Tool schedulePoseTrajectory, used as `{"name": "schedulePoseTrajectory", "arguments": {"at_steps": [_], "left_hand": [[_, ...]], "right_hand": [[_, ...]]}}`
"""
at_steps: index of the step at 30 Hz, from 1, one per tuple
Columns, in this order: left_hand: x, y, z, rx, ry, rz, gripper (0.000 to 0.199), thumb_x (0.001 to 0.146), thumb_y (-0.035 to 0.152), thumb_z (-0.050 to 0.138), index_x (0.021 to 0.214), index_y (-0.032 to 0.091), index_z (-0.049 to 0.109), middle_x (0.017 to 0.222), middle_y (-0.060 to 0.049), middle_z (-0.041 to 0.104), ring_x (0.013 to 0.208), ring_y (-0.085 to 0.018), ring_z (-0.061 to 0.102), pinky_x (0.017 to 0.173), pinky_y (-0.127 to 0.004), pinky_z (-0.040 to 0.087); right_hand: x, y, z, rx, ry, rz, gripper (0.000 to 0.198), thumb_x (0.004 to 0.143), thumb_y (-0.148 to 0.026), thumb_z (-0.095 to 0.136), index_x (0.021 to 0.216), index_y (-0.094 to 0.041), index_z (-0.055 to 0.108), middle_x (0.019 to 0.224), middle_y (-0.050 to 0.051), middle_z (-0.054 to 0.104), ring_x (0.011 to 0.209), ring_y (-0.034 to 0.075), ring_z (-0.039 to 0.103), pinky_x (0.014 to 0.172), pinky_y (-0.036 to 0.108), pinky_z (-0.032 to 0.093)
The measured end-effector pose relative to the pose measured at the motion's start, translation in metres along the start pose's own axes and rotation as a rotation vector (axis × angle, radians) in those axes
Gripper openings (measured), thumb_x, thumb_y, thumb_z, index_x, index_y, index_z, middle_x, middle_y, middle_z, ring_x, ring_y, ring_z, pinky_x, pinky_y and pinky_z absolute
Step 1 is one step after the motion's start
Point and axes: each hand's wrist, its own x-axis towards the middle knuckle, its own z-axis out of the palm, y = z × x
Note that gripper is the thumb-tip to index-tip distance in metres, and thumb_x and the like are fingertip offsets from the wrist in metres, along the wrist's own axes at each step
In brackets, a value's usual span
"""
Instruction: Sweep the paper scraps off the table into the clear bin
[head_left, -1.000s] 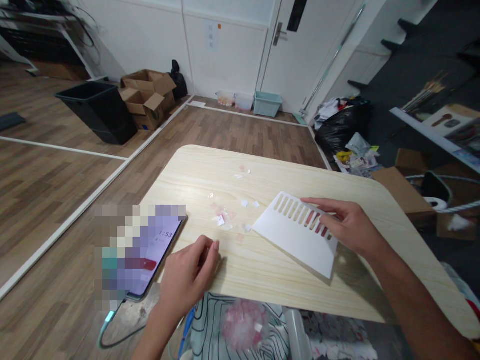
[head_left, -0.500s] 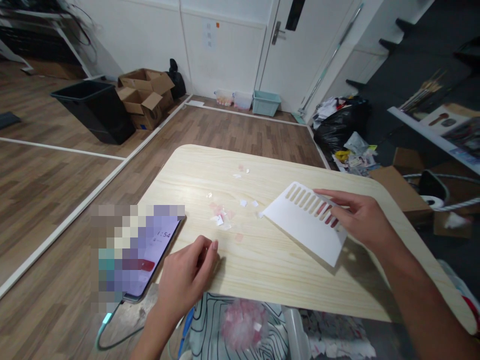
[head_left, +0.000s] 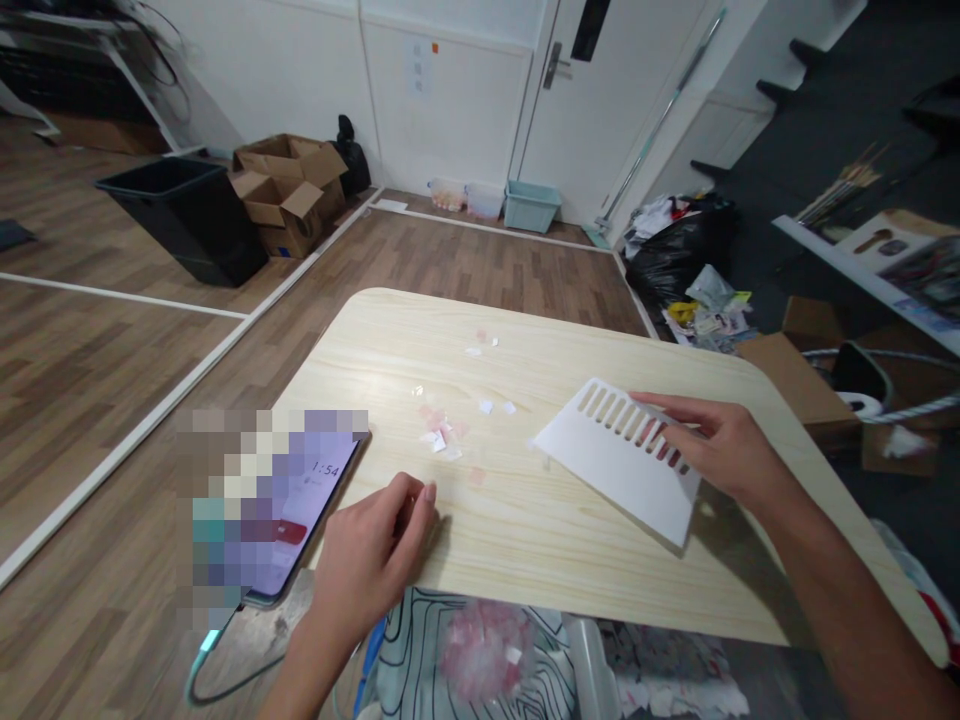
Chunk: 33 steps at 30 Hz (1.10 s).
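Note:
In my right hand [head_left: 709, 440] is a white plastic scraper [head_left: 607, 460] with a row of slots along its upper edge. My fingers and thumb close over its slotted side, and its long straight edge faces the table's near side, tilted over the tabletop. My left hand [head_left: 382, 530] rests at the table's near edge with its fingers curled in, and nothing shows in it. Between the hands and farther back lie small paper scraps [head_left: 439, 440], white and pink, with a few more white bits [head_left: 486, 407] beside them.
A phone [head_left: 307, 520] with a cable stands left of the pale wooden table [head_left: 570, 350]. Below the near edge sits a clump of pink and white scraps [head_left: 487, 650] on striped cloth. A black bin [head_left: 187, 220] and cardboard boxes [head_left: 292, 195] are on the floor beyond.
My right hand has brought the scraper slightly right and nearer to me, away from the scraps. My left hand stays about where it was.

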Motion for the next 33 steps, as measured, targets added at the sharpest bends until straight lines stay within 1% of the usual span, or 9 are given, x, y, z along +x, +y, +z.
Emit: {"name": "schedulePoseTrajectory", "arguments": {"at_steps": [7, 12, 16, 19, 23, 25, 29, 31, 33], "left_hand": [[0.001, -0.005, 0.001, -0.009, 0.002, 0.019, 0.038, 0.107, 0.049, 0.049, 0.082, 0.024, 0.061, 0.060, 0.005, 0.064, 0.051, -0.012, 0.060, 0.057, -0.025, 0.037], [0.000, -0.001, 0.001, -0.012, 0.011, -0.005, 0.038, 0.107, 0.049, 0.048, 0.082, 0.024, 0.061, 0.060, 0.004, 0.064, 0.053, -0.013, 0.060, 0.059, -0.026, 0.038], [0.000, -0.001, 0.000, -0.006, -0.003, 0.010, 0.038, 0.108, 0.048, 0.047, 0.082, 0.024, 0.062, 0.058, 0.005, 0.061, 0.052, -0.012, 0.058, 0.058, -0.026, 0.037], [0.001, -0.004, 0.001, 0.001, 0.000, 0.011, 0.038, 0.108, 0.049, 0.047, 0.083, 0.024, 0.061, 0.059, 0.005, 0.062, 0.052, -0.013, 0.058, 0.058, -0.026, 0.037], [0.001, -0.008, 0.003, -0.008, -0.015, 0.030, 0.039, 0.108, 0.048, 0.047, 0.082, 0.024, 0.061, 0.059, 0.005, 0.062, 0.052, -0.013, 0.058, 0.056, -0.025, 0.037], [0.001, -0.009, 0.003, -0.008, -0.014, 0.033, 0.039, 0.109, 0.048, 0.047, 0.082, 0.024, 0.061, 0.060, 0.005, 0.063, 0.052, -0.012, 0.058, 0.056, -0.025, 0.037], [0.000, -0.010, 0.003, 0.000, -0.010, 0.035, 0.038, 0.109, 0.048, 0.046, 0.083, 0.023, 0.061, 0.061, 0.005, 0.064, 0.052, -0.012, 0.058, 0.057, -0.026, 0.036], [0.000, -0.010, 0.003, -0.007, -0.013, 0.039, 0.038, 0.109, 0.047, 0.046, 0.084, 0.023, 0.061, 0.062, 0.005, 0.064, 0.052, -0.012, 0.059, 0.057, -0.026, 0.036], [0.000, -0.011, 0.003, -0.012, -0.013, 0.043, 0.038, 0.109, 0.047, 0.047, 0.083, 0.023, 0.061, 0.061, 0.005, 0.063, 0.052, -0.012, 0.058, 0.057, -0.026, 0.036]], "right_hand": [[0.006, 0.008, -0.009, 0.032, 0.029, 0.008, 0.038, 0.072, -0.022, 0.072, 0.107, -0.021, 0.088, 0.076, 0.004, 0.083, 0.050, 0.017, 0.068, 0.046, 0.026, 0.054], [0.001, -0.007, -0.001, 0.077, 0.112, -0.021, 0.040, 0.073, -0.021, 0.074, 0.110, -0.021, 0.087, 0.080, 0.006, 0.084, 0.055, 0.018, 0.071, 0.052, 0.028, 0.059], [0.002, -0.025, 0.017, 0.076, 0.053, -0.056, 0.045, 0.073, -0.018, 0.069, 0.114, -0.019, 0.086, 0.088, 0.007, 0.086, 0.057, 0.018, 0.072, 0.054, 0.028, 0.060], [0.009, -0.030, 0.032, 0.053, 0.014, -0.066, 0.047, 0.073, -0.017, 0.066, 0.116, -0.018, 0.086, 0.095, 0.008, 0.086, 0.058, 0.018, 0.073, 0.052, 0.027, 0.059], [0.016, -0.029, 0.048, 0.037, -0.024, -0.103, 0.047, 0.073, -0.015, 0.063, 0.113, -0.018, 0.086, 0.105, 0.009, 0.086, 0.072, 0.020, 0.078, 0.059, 0.026, 0.061], [0.013, -0.029, 0.053, 0.052, -0.084, -0.103, 0.047, 0.073, -0.015, 0.063, 0.114, -0.017, 0.086, 0.101, 0.009, 0.086, 0.069, 0.019, 0.077, 0.059, 0.027, 0.061], [0.003, -0.032, 0.054, 0.085, -0.233, -0.049, 0.049, 0.072, -0.017, 0.063, 0.115, -0.016, 0.086, 0.084, 0.008, 0.085, 0.051, 0.015, 0.067, 0.047, 0.024, 0.052], [0.000, -0.034, 0.053, 0.103, -0.245, -0.041, 0.048, 0.071, -0.017, 0.065, 0.114, -0.017, 0.087, 0.085, 0.008, 0.085, 0.051, 0.015, 0.067, 0.047, 0.024, 0.052], [0.001, -0.036, 0.053, 0.120, -0.188, -0.059, 0.047, 0.071, -0.016, 0.066, 0.112, -0.017, 0.087, 0.093, 0.009, 0.086, 0.060, 0.017, 0.073, 0.053, 0.026, 0.056]]}}
